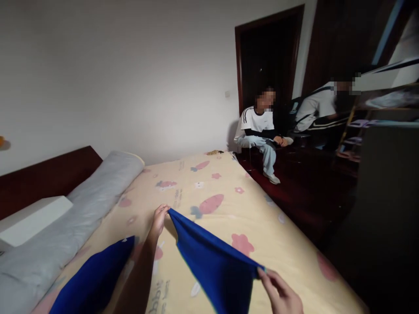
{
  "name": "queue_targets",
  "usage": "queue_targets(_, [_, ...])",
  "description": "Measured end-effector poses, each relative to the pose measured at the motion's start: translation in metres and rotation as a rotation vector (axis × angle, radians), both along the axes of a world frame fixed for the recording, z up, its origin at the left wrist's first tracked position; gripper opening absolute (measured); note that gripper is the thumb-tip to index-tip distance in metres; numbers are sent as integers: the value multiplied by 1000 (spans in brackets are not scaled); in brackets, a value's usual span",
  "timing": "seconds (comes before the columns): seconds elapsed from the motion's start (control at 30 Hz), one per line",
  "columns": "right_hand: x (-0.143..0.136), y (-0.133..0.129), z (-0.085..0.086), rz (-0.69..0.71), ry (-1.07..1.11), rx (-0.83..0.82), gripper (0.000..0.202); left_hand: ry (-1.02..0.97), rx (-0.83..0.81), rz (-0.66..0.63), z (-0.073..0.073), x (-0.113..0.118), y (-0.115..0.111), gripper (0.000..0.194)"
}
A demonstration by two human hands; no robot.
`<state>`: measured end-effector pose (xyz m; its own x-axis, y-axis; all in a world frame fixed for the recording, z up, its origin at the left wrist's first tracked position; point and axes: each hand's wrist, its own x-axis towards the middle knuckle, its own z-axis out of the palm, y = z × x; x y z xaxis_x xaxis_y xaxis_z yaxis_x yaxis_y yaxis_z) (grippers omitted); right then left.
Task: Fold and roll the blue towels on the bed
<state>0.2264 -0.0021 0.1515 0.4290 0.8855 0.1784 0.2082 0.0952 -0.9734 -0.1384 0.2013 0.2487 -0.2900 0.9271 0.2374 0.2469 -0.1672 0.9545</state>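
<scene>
A blue cloth (209, 246), perhaps a garment, is stretched between my two hands above the bed. My left hand (161, 218) pinches its far corner. Near the lower right, my right hand (279, 290) grips the other end between thumb and fingers. The top edge runs taut from one hand to the other, while the rest hangs down and leaves the frame at the bottom. Left of my left forearm lies another piece of blue fabric (98, 272) on the patterned bedsheet (183, 198); whether both pieces join is hidden.
Along the headboard (49, 174) lies a long grey pillow (98, 192), with a white box (36, 218) on it. A small tan item (214, 152) rests at the bed's far edge. Two people sit beyond the bed, one near the door (271, 56). A shelf (355, 131) stands right.
</scene>
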Motion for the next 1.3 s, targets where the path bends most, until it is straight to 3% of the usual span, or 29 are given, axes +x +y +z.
queue_targets(0.13, [14, 19, 66, 1, 110, 168, 45, -137, 52, 32, 48, -15, -66, 35])
queue_targets(0.27, [26, 33, 117, 32, 97, 309, 50, -210, 60, 39, 78, -19, -124, 41])
queue_targets(0.4, [44, 41, 147, 66, 153, 323, 60, -224, 67, 16, 99, -19, -171, 52])
queue_targets(0.5, [61, 36, 169, 177, 120, 316, 76, -183, 40, -19, 111, -23, -199, 52])
queue_targets(0.67, [86, 20, 198, 446, -23, 233, 55, -88, -71, -112, 125, -31, -232, 49])
queue_targets(0.83, [95, 15, 208, 469, -145, 209, 55, -31, -35, -55, 134, -29, -250, 47])
queue_targets(1.0, [100, 26, 206, 432, -396, 227, 43, 129, -61, 23, 131, -42, -245, 38])
queue_targets(1.1, [97, 45, 195, 464, -481, 195, 37, 258, 1, 45, 117, -55, -227, 31])
queue_targets(1.3, [65, 101, 159, 459, -527, 84, 21, 284, 62, 62, 64, -58, -164, 32])
